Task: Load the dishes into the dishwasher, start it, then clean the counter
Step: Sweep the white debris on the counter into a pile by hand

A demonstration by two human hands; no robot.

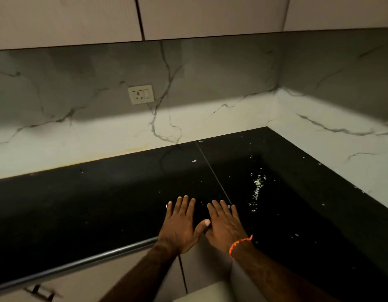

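Both palms flat on black counter (101, 205), left hand (181, 223) and right hand (224, 224) side by side, fingers straight, holding nothing. No dishes, no dishwasher in view. White crumbs (257, 188) scattered just right of hands. Loading unconfirmed; counter cleaning looks unfinished.

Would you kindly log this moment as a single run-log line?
left hand: flat, holds nothing | right hand: flat, holds nothing | black counter: white crumbs right of hands | dishwasher: not visible

no readable text, labels or signs
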